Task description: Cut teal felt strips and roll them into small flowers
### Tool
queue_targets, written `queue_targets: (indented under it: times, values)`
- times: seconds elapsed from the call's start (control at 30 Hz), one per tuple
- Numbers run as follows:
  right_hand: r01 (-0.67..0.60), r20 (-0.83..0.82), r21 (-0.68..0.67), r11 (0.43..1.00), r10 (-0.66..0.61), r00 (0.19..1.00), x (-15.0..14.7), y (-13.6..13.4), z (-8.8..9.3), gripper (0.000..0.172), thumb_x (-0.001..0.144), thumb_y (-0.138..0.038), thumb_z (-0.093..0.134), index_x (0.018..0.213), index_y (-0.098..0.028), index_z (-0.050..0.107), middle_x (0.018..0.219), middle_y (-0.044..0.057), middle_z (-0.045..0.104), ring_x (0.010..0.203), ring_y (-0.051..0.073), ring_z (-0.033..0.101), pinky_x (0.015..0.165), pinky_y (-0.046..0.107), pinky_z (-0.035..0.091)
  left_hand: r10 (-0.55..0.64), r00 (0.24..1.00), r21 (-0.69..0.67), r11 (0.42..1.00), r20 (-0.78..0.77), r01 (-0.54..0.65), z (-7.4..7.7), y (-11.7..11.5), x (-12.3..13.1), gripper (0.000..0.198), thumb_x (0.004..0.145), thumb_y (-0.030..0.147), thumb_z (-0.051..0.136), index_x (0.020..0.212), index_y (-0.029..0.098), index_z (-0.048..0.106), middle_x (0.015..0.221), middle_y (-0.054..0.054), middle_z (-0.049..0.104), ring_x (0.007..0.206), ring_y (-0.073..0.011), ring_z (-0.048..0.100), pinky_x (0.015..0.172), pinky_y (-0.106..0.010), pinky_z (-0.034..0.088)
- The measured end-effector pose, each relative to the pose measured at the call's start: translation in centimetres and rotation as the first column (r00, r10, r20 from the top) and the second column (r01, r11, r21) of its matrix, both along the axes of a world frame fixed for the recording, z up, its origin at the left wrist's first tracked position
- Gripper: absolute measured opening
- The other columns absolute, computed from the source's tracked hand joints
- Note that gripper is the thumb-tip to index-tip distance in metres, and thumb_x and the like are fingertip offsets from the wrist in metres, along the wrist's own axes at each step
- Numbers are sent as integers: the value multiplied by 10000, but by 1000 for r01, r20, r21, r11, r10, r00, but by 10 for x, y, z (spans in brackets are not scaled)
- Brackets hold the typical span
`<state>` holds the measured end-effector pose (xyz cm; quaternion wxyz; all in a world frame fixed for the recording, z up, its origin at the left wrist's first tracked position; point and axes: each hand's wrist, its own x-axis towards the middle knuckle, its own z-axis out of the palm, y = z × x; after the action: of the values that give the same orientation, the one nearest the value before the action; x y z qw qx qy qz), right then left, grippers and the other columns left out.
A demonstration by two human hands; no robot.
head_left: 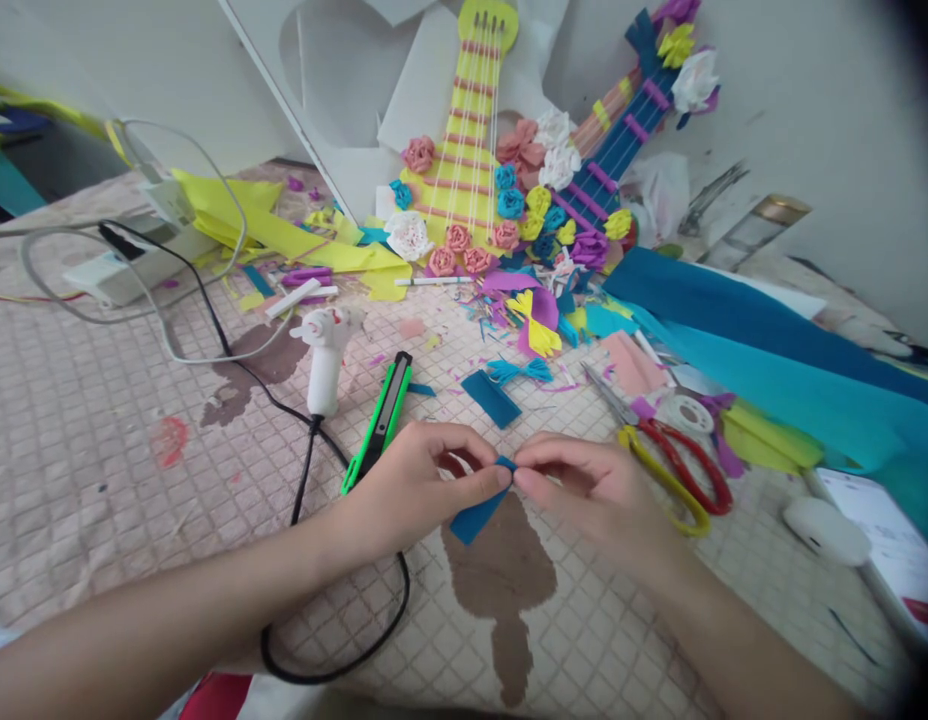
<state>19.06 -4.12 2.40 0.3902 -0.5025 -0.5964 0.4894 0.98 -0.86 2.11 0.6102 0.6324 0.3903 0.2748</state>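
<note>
Between my two hands is a small strip of dark blue crepe paper (475, 517), held above the table. My left hand (426, 475) pinches it near its upper end with thumb and forefinger. At the same end, the fingertips of my right hand (584, 480) are closed on the strip's tip. Just beyond my fingers lie another dark blue paper piece (492, 398) and a light blue fringed bow of paper (520, 371). A green box cutter (381, 415) rests beside my left hand. Scissors (670, 455) with red and yellow handles lie right of my right hand.
A white glue gun (327, 365) stands on the left, its black cord (299, 480) looping under my left arm. Behind are a yellow paper guitar (464, 150) and a blue one (621, 150) with paper flowers. A phone (888, 545) and a white earbud case (828, 530) lie at right.
</note>
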Motion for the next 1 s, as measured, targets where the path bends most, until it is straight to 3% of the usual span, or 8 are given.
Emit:
queue_targets:
  times: [0.13,0.2,0.27,0.33,0.5,0.63,0.87,1.0]
  values:
    - [32,0,-74,997,-32,999,0,1,0,62,753,-265,658,738,-211,683,754,4,690,729,137,630,671,247,506,89,995,131,987,33,-93,-2,-3,1,117,756,232,632,821,137,611,810,-33,622,706,-127,575,628,-255,492]
    - [51,10,-98,994,-50,999,1,2,-1,71,744,-272,662,718,-207,674,735,0,686,712,131,626,661,237,502,137,990,336,931,33,-141,-2,-4,1,96,755,178,630,839,147,595,836,-26,609,745,-124,567,661,-254,487]
    - [63,27,-116,991,-60,998,2,3,-1,77,740,-269,661,704,-202,666,713,-3,677,692,126,617,649,230,495,115,993,521,847,14,-105,0,-6,0,51,763,128,614,810,144,604,811,-19,611,766,-116,559,698,-246,473]
    - [59,27,-131,990,-56,998,2,4,-2,84,745,-268,657,699,-198,660,706,-6,671,684,122,611,644,224,490,73,997,581,812,-14,-51,1,-7,-2,63,770,111,608,827,136,620,800,-18,632,761,-107,567,709,-232,469]
    - [23,-35,-158,987,-29,999,2,4,-4,120,750,-307,674,708,-196,656,715,-9,667,694,114,608,647,215,483,35,996,406,914,-77,-1,1,-10,-1,96,780,179,628,862,139,659,803,-23,689,740,-116,618,707,-232,496]
    - [10,-67,-181,983,-23,997,0,4,-4,154,739,-340,689,705,-193,658,700,-7,659,678,118,600,645,230,480,-26,999,205,979,36,18,-2,-10,2,137,776,213,645,887,133,650,840,-34,698,760,-121,641,728,-233,526]
    - [-41,-128,-220,975,13,992,3,5,-7,141,761,-335,674,723,-200,669,687,-12,628,632,103,554,605,226,455,16,988,-79,997,152,-4,-2,-6,4,202,741,190,653,922,130,587,795,-21,662,724,-120,649,680,-238,538]
    - [-106,-195,-264,959,54,979,8,8,-12,146,772,-344,667,741,-201,671,685,-20,611,601,85,529,567,209,431,39,993,-28,999,107,-36,-2,-3,3,151,767,170,600,913,136,585,782,-17,653,708,-113,640,645,-222,527]
